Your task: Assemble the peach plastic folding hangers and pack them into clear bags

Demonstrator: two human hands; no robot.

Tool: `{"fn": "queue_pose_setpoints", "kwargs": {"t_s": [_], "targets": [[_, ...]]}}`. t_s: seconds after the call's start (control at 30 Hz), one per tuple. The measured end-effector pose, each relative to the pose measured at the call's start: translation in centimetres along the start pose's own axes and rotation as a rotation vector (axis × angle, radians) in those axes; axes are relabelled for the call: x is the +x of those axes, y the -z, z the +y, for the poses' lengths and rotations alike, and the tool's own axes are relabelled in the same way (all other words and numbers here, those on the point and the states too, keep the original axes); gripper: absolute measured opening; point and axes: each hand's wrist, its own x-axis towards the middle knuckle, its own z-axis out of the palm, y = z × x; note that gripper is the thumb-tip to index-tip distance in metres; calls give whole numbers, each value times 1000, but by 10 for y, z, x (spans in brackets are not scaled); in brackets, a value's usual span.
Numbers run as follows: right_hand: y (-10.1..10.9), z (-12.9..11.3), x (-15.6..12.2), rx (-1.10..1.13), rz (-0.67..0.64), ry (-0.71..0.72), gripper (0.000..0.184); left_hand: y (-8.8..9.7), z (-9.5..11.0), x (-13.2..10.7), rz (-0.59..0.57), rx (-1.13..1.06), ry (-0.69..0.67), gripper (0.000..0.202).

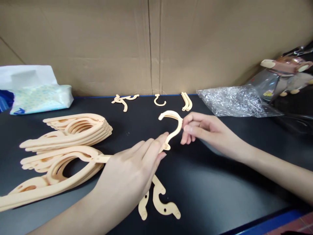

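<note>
A cream plastic hook piece (171, 125) is held above the black table (220, 182) between both hands. My right hand (204, 128) pinches its upper curved end with fingertips pressed together. My left hand (133, 169) grips its lower stem end, fingers closed around it. Under my left hand lie cream hanger arm pieces (160, 202) flat on the table. To the left, two stacks of cream hanger parts (70, 130) rest on the table, one behind the other.
Small cream hook parts (124, 99), (160, 101), (187, 101) lie along the table's back edge by a cardboard wall (151, 42). A tissue pack (39, 98) sits at the far left. A crumpled clear plastic bag (234, 101) and a toy figure (286, 70) are at the right.
</note>
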Motion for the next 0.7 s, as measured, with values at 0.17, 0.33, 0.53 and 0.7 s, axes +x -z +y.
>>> {"fn": "queue_pose_setpoints", "kwargs": {"t_s": [0.17,0.33,0.53,0.7], "targets": [[26,10,5,-584,268,187,19,18,-4,-1,-82,-175,266,28],[37,22,11,-1169,268,245,23,26,-5,7,-253,-728,696,32],[26,34,14,-1308,198,218,18,28,-6,18,-293,-1183,954,42],[23,35,14,-1225,191,176,16,29,-8,23,-237,-1291,1092,39]]}}
